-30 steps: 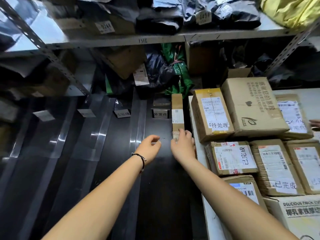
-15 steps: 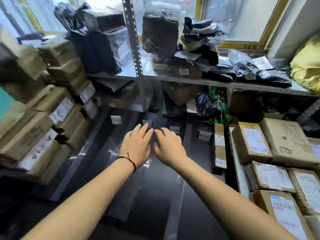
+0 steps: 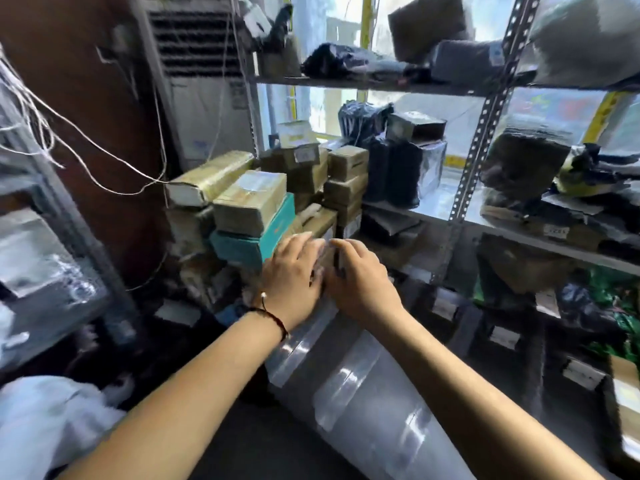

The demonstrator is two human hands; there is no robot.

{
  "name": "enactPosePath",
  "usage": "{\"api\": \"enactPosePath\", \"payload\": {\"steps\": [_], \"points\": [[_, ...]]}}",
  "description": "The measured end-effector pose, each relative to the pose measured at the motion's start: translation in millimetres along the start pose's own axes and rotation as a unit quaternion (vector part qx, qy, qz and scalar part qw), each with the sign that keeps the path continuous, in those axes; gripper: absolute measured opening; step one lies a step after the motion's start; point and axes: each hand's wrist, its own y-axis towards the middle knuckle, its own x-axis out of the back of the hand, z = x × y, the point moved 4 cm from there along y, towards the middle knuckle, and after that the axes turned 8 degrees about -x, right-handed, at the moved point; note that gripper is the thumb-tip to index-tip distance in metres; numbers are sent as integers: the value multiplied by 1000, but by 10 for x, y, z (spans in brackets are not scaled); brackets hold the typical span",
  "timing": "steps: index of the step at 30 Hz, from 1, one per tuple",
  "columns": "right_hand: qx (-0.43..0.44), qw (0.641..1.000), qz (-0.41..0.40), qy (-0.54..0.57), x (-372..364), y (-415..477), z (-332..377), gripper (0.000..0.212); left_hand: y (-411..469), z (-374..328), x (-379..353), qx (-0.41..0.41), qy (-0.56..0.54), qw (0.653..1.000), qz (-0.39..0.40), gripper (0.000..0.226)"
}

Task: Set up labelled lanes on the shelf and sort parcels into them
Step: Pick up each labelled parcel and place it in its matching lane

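Note:
A stack of brown taped parcels (image 3: 250, 201) stands at the left end of the dark shelf (image 3: 460, 327), with a teal box (image 3: 254, 244) in it. My left hand (image 3: 294, 271) lies with stretched fingers against a blurred small parcel (image 3: 325, 252) low in that stack. Close beside it, my right hand (image 3: 360, 277) reaches the same parcel's right edge; blur hides its grip. White lane labels (image 3: 504, 337) stand in a row along the shelf to the right. Grey tape strips (image 3: 346, 379) run along the shelf under my forearms.
A tall air conditioner (image 3: 204, 81) and loose white cables (image 3: 104, 150) stand behind the stack. Black bagged parcels (image 3: 401, 168) fill the upper shelves between perforated metal uprights (image 3: 485, 116). A brown box (image 3: 623, 407) lies at the far right. White bags (image 3: 45, 417) sit lower left.
My view has swung left from the sorted boxes to the stack. My right hand left the narrow box in its lane, and both hands moved together to a parcel in the stack.

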Motion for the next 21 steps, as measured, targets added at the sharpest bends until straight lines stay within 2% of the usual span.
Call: {"api": "enactPosePath", "payload": {"steps": [6,13,17,21], "points": [[64,997,27,11,-318,388,760,50,-97,912,465,69,-36,994,-82,42],[85,995,7,43,-683,1239,1289,43,206,2042,744,95,-27,986,-133,51],[74,996,-20,52,-868,1752,1545,41,574,2707,751,118,-5,988,-95,66],[64,997,-18,46,-1016,2184,1747,39,919,3137,666,161,6,987,-1,97]]}}
